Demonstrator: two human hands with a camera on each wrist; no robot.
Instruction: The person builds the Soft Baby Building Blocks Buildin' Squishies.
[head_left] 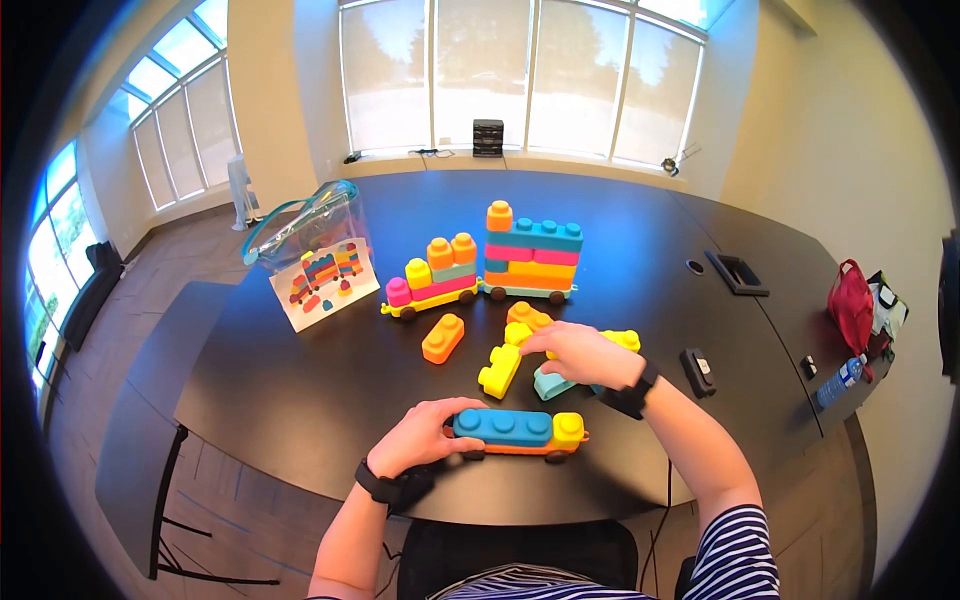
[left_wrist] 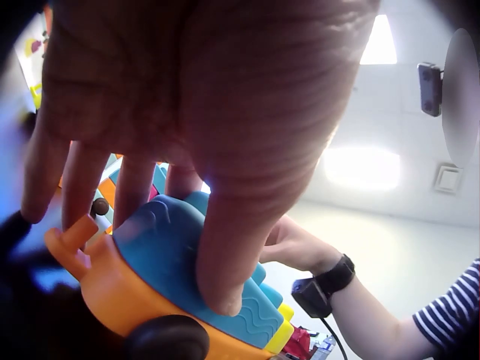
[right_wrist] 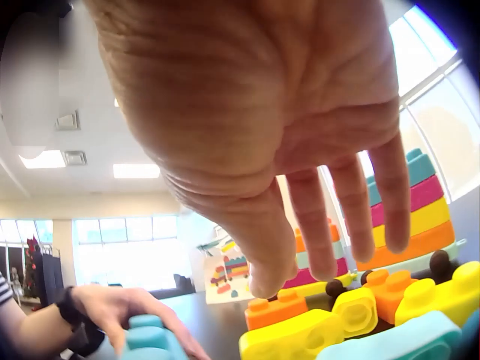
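Observation:
My left hand [head_left: 415, 440] grips the rear end of a toy train car, its thumb on the near side and its fingers on the far side. This car has an orange wheeled base [left_wrist: 120, 296], a long blue block [head_left: 502, 427] and a small yellow block [head_left: 567, 430] at the right end. Over a group of loose blocks is my right hand [head_left: 590, 355], its fingers pointing down with nothing between them. Around it lie a long yellow block [head_left: 499, 372], a small yellow block [right_wrist: 354, 311], an orange block [head_left: 528, 316] and a light teal block [head_left: 552, 384].
Beyond stand two built train cars, a low one [head_left: 435, 288] and a tall one [head_left: 530, 268]. A loose orange block [head_left: 443, 338] lies left of the group. A picture card [head_left: 322, 283] leans on a clear bag [head_left: 325, 225]. A water bottle [head_left: 840, 380] stands far right.

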